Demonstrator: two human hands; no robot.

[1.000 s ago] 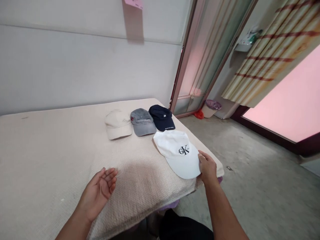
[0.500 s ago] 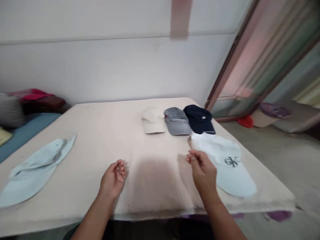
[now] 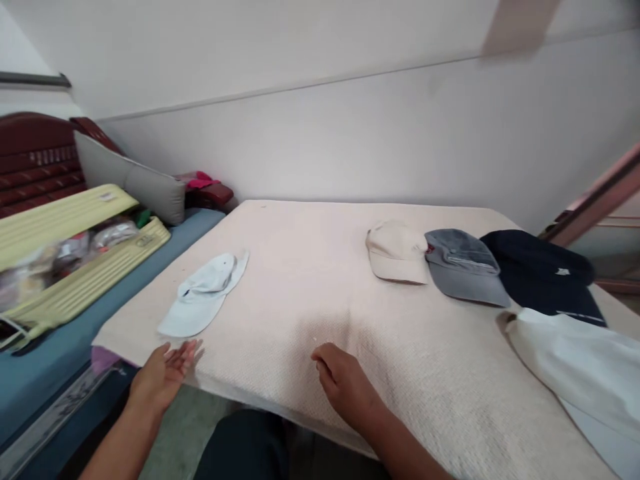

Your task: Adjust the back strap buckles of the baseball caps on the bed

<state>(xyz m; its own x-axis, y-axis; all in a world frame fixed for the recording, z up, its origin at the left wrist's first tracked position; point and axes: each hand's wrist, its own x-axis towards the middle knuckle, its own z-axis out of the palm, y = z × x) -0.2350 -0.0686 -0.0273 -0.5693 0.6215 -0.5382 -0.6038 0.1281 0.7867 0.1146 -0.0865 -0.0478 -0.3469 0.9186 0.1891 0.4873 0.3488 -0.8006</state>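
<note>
My left hand (image 3: 165,370) is open, palm up, at the near left edge of the cream-covered table (image 3: 310,287), just below a flattened pale blue cap (image 3: 203,303). Near the table's front middle, my right hand (image 3: 343,380) rests with its fingers loosely curled and nothing visible in them. A beige cap (image 3: 397,252), a grey cap (image 3: 465,267) and a navy cap (image 3: 543,270) lie in a row at the back right. The white cap (image 3: 580,363) lies at the right edge, partly out of frame.
A blue mattress (image 3: 50,353) lies left of the table, with an open yellow suitcase (image 3: 75,253) full of items on it. A grey pillow (image 3: 135,180) and red cloth (image 3: 200,181) sit by the white wall. A door frame (image 3: 600,207) stands at far right.
The view has swung left, bringing the pale blue cap and suitcase into sight. My right hand left the white cap and moved to the table's middle; my left hand moved toward the pale blue cap.
</note>
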